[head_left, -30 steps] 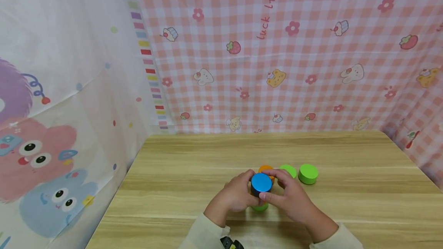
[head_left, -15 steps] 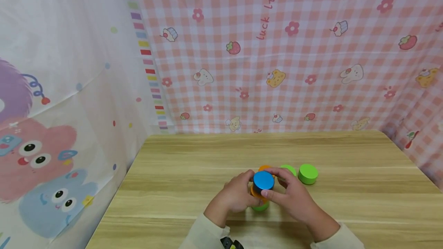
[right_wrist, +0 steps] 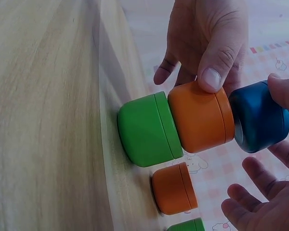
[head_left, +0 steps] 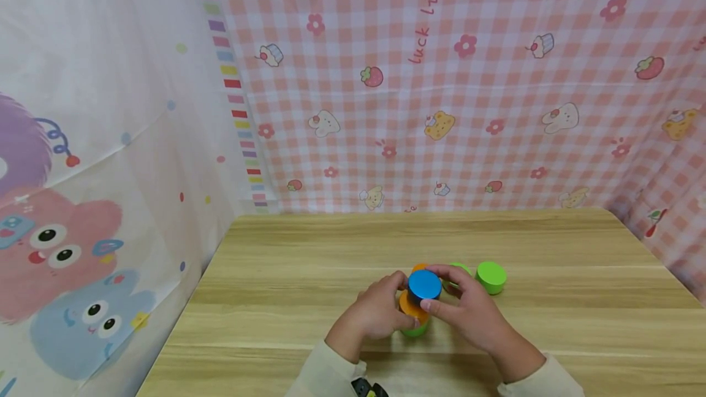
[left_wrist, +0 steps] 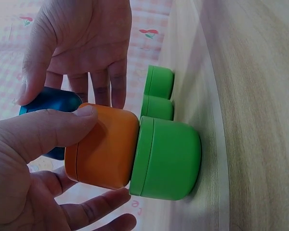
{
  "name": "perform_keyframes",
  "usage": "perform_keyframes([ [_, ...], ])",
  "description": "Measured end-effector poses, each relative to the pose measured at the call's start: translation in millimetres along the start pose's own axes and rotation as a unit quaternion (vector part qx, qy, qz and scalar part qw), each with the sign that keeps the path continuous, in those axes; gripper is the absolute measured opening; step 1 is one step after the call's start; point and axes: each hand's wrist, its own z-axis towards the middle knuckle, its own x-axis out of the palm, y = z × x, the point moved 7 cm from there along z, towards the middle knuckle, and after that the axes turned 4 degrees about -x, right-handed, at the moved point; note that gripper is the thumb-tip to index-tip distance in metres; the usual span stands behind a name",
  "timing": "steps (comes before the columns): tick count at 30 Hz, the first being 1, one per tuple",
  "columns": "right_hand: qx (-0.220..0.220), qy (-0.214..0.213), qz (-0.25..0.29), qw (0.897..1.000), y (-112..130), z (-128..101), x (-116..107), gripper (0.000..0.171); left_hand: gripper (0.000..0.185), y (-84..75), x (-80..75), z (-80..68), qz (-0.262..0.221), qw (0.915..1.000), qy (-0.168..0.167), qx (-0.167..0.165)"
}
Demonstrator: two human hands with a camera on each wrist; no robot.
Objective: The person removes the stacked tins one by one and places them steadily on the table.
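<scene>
I pinch the blue tin [head_left: 425,285] in my right hand [head_left: 469,318], just above the orange tin [left_wrist: 111,147] and offset to its right, contact unclear, while my left hand [head_left: 377,310] grips that orange tin atop the green one [right_wrist: 147,131].
</scene>
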Motion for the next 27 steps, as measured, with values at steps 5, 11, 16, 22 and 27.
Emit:
perform_keyframes([
  [5, -0.004, -0.002, -0.001, 1.0, 0, 0, -1, 0.053, 0.048, 0.4, 0.4, -0.6, -0.004, 1.0, 0.001, -0.003],
  [11, -0.011, -0.006, 0.001, 1.0, -1, 0, -4, 0.052, 0.049, 0.2, 0.1, -0.6, -0.003, 1.0, 0.004, -0.009],
  [16, -0.004, -0.005, -0.001, 1.0, -3, 0, -7, 0.052, 0.051, 0.4, 0.2, -0.9, -0.003, 0.9999, 0.004, -0.013],
  [22, 0.009, -0.002, -0.004, 1.0, -4, 2, -11, 0.055, 0.052, 1.0, 0.4, -0.3, -0.003, 0.9998, 0.006, -0.018],
  [27, 0.006, -0.003, -0.015, 1.0, -4, 3, -16, 0.055, 0.049, 1.5, 0.2, -0.1, -0.007, 0.9997, 0.006, -0.022],
])
